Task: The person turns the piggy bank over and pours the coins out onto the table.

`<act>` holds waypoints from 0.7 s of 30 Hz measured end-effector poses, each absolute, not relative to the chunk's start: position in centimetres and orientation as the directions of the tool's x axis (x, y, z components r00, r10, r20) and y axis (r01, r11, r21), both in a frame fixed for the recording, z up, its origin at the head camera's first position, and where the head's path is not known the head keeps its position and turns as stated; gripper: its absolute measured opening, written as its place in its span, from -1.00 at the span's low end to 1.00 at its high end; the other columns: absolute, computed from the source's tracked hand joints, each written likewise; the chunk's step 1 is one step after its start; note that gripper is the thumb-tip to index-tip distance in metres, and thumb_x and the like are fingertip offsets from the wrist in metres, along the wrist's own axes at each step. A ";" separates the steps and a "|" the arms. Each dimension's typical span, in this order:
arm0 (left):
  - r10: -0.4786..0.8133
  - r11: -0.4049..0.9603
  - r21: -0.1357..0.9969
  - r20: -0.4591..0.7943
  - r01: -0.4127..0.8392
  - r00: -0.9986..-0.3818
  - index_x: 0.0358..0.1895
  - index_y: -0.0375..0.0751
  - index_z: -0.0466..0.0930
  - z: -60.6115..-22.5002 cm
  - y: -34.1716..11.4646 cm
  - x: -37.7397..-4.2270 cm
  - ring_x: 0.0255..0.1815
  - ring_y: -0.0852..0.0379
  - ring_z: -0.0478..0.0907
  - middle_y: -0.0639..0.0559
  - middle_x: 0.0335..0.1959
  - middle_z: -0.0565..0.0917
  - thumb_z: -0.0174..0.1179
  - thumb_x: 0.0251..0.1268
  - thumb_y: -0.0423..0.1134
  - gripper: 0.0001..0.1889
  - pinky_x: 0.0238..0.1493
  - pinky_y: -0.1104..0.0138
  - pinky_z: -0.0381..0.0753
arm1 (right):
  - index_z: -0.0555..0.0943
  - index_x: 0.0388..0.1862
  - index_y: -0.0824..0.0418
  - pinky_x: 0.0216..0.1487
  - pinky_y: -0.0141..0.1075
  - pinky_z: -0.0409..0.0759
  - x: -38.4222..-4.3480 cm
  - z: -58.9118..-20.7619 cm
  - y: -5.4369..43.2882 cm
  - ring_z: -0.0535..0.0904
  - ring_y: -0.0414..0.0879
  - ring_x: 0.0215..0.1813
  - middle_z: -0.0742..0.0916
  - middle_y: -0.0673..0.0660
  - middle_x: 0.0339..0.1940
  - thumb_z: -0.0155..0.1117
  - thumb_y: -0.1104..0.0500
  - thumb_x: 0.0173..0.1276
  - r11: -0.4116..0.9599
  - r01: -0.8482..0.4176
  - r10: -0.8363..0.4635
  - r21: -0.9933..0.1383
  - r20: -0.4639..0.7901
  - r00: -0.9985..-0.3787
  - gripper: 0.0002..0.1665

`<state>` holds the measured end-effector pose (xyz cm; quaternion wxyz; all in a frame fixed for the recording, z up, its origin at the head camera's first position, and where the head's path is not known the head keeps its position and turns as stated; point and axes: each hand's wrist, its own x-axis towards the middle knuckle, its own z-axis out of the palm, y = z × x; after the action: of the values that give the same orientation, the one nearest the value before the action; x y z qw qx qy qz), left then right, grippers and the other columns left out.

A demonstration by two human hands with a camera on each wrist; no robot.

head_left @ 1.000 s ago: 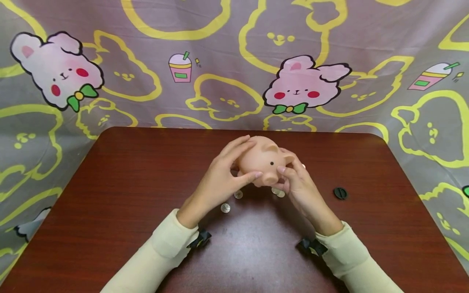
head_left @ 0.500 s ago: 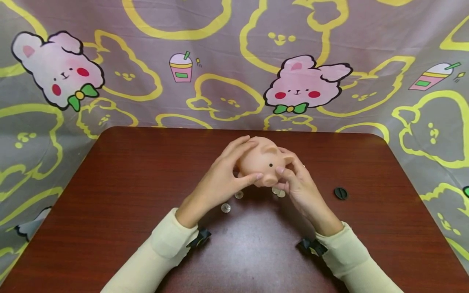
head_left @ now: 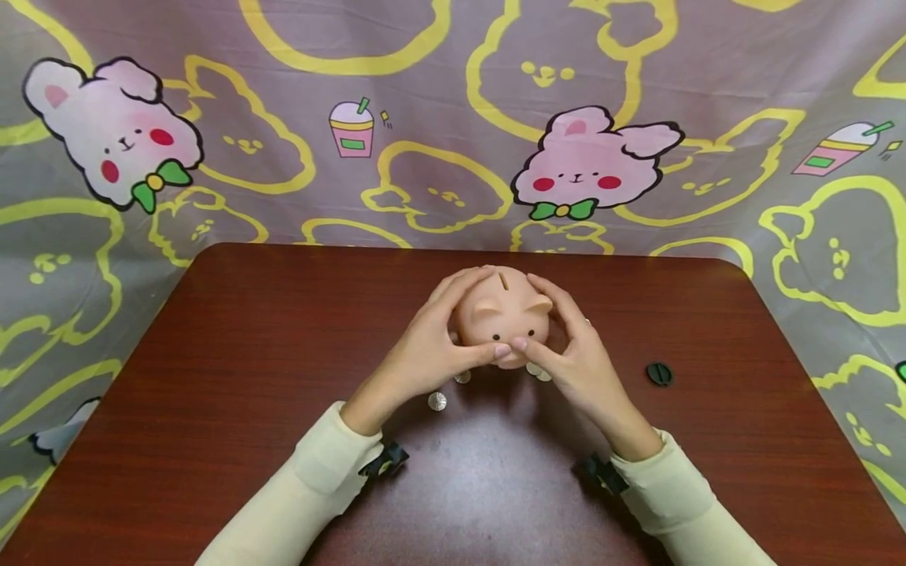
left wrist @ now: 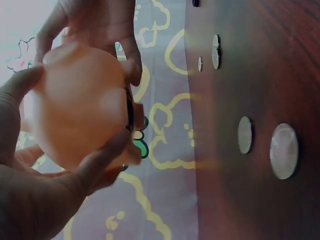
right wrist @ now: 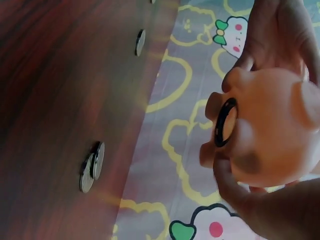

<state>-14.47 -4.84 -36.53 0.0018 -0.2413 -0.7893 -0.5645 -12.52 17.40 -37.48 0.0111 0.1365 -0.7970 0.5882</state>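
Observation:
A pink piggy bank (head_left: 488,318) is held off the table between both hands, its snout towards me and the slot (head_left: 504,281) in its back facing up. My left hand (head_left: 414,354) grips its left side and my right hand (head_left: 591,369) its right side. Both thumbs press close together by the snout. Underneath, a black-rimmed opening (right wrist: 226,122) shows between the stubby legs in the right wrist view. Several silver coins, one a loose coin (head_left: 436,402), lie on the table below and in front of the bank.
To the right, a round black plug (head_left: 659,374) lies on the dark red-brown wooden table (head_left: 283,330). A patterned cloth (head_left: 439,196) with cartoon animals hangs behind the table and along both sides.
The piggy bank has turned from facing rightward to facing me, and its slot has come into view. My right fingers have shifted round its right side, and the right thumb has moved beside the left.

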 end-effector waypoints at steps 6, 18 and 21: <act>0.410 0.080 0.938 0.277 0.337 -0.869 0.59 0.23 0.27 -37.5 -4.8 -14.7 0.44 0.04 0.44 0.27 0.61 0.22 0.55 0.16 -0.37 -0.04 -0.13 0.19 0.81 | 0.26 0.66 -0.15 0.24 -0.44 0.61 -12.8 -37.4 17.5 0.44 -0.07 0.46 0.38 -0.05 0.61 0.52 0.33 0.31 0.226 -0.289 -0.255 -0.930 0.230 -0.939 0.04; 0.474 0.064 0.827 0.468 0.559 -0.746 0.59 -0.15 0.14 -38.8 -5.2 -15.2 0.70 0.06 0.08 0.02 0.70 0.11 0.62 -0.03 -0.51 0.09 0.58 0.03 0.36 | 0.43 0.54 0.13 0.54 -0.40 0.28 -12.4 -37.7 17.1 0.31 0.17 0.61 0.33 0.22 0.67 0.68 0.34 -0.01 0.472 -0.700 -0.363 -0.537 0.605 -0.709 0.09; 0.480 0.034 0.845 0.455 0.534 -0.750 0.59 -0.15 0.11 -39.2 -5.1 -15.2 0.68 0.05 0.13 0.02 0.71 0.09 0.60 -0.03 -0.54 0.11 0.57 0.06 0.38 | 0.44 0.52 0.15 0.48 -0.12 0.51 -12.4 -37.9 16.9 0.29 0.26 0.62 0.36 0.30 0.64 0.70 0.34 -0.04 0.511 -0.737 -0.389 -0.443 0.645 -0.658 0.09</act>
<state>-15.17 -5.11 -39.16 0.0225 -0.3530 -0.7187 -0.5986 -12.41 16.94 -37.89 0.2399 0.3369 -0.8355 0.3618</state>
